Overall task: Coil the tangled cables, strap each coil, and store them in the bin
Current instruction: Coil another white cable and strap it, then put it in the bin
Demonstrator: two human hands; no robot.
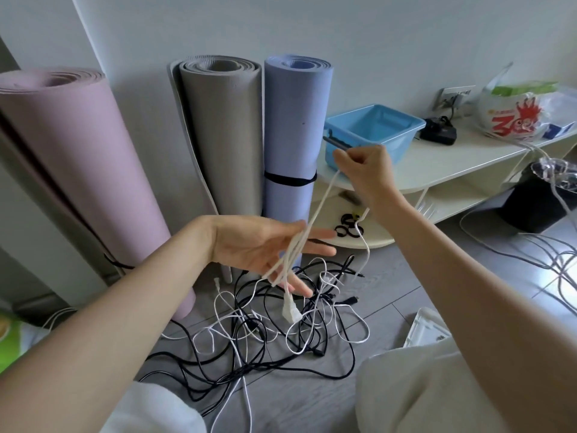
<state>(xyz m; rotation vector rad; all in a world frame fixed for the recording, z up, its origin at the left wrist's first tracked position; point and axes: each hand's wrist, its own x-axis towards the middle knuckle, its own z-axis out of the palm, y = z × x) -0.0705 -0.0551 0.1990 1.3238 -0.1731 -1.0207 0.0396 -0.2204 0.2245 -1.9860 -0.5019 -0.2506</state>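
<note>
Head view. Right hand (pixel 363 165) raised, its grip pinched on a white cable (pixel 318 210). The cable runs down and wraps in a few loops over the left hand (pixel 265 248), palm up, fingers straight and spread, gripping nothing. A white plug (pixel 291 310) dangles below. The other cables (pixel 265 335) lie tangled on the floor; blue bin (pixel 374 132) sits on the shelf beyond; black straps (pixel 348 228) lie on the lower shelf.

Risks, as I judge them: with the left fingers flat, the loops could slide off. The free tail may drag the tangle up or snag in it.

Hard to see: the right fingertips, turned away; the loop count; which floor strand joins the held cable; the bin's floor.
</note>
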